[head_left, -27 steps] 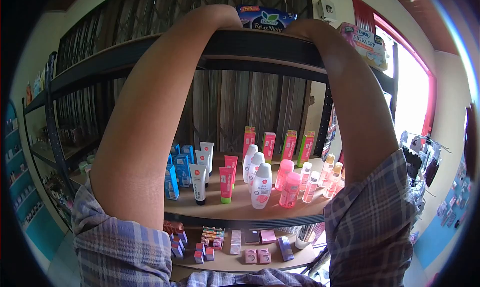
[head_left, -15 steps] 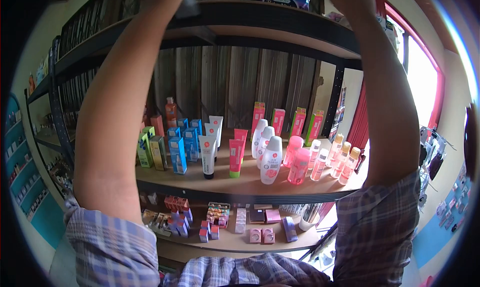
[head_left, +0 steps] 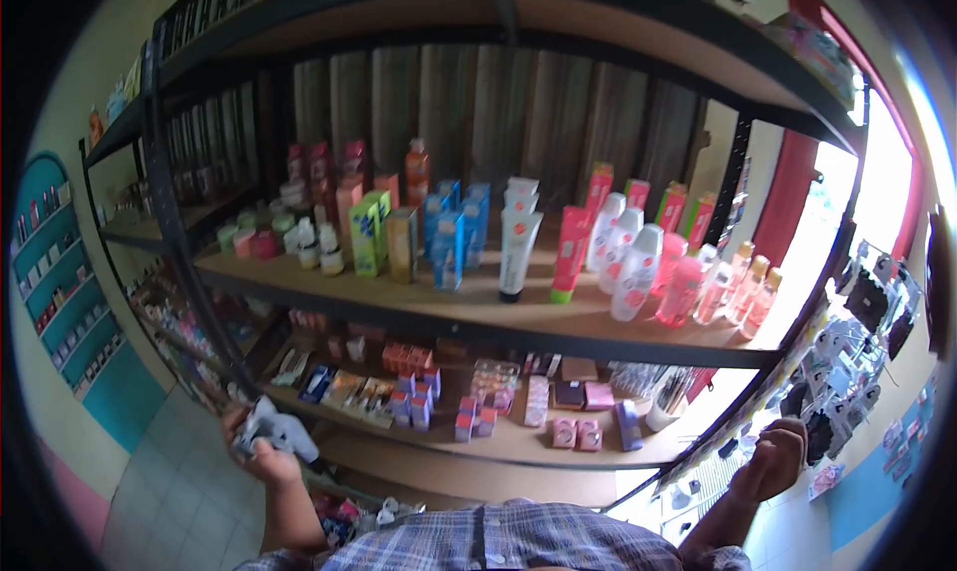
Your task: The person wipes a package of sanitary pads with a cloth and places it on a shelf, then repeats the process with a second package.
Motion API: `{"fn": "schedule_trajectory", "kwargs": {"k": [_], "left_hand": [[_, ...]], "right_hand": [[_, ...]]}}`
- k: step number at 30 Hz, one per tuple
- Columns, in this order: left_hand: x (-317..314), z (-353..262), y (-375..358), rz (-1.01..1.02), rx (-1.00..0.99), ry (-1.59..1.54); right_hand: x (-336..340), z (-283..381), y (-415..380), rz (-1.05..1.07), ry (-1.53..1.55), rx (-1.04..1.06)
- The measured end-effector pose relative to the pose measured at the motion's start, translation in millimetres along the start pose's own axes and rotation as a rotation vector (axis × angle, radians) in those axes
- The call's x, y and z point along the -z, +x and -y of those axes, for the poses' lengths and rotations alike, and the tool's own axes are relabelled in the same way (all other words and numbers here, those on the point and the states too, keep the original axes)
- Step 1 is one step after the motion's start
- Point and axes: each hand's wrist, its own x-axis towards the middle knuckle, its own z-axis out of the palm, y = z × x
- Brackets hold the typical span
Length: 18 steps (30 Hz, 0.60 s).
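Observation:
My left hand point(head_left: 261, 459) is closed around a crumpled grey-and-white cloth point(head_left: 286, 431), low at the left in front of the lower shelf. Low at the right, my right hand point(head_left: 770, 461) is curled into a loose fist, and no object shows in it. Between and above the hands, the middle shelf point(head_left: 399, 297) carries a white tube with a black cap point(head_left: 519, 252), a pink tube point(head_left: 569, 255), white bottles point(head_left: 636, 272), pink bottles point(head_left: 680, 292) and blue boxes point(head_left: 449, 247). Neither hand touches these.
A lower shelf point(head_left: 558, 471) holds small boxes and a white cup of brushes point(head_left: 666, 407). The dark upper shelf edge point(head_left: 399, 33) spans overhead. Hanging goods point(head_left: 847, 372) are at the right, close to my right hand. Teal wall shelves point(head_left: 65, 272) stand far left.
Both arms have come down from the upper shelf to waist height, and both hands are now in view, the left with the cloth. The view has shifted, showing more of the shelves' left side.

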Motion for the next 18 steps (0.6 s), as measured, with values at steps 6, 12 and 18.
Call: {"fn": "schedule_trajectory", "kwargs": {"k": [6,12,18], "left_hand": [[12,-24,-19,0.589,0.797,-0.282],[138,14,-145,0.807,0.855,0.075],[394,-21,-236,1.022,1.053,0.876]], "right_hand": [[-58,42,-108,0.09,0.283,-0.423],[-84,155,-170,0.529,0.612,-0.545],[-49,193,-273,1.09,0.369,-0.776]]}}
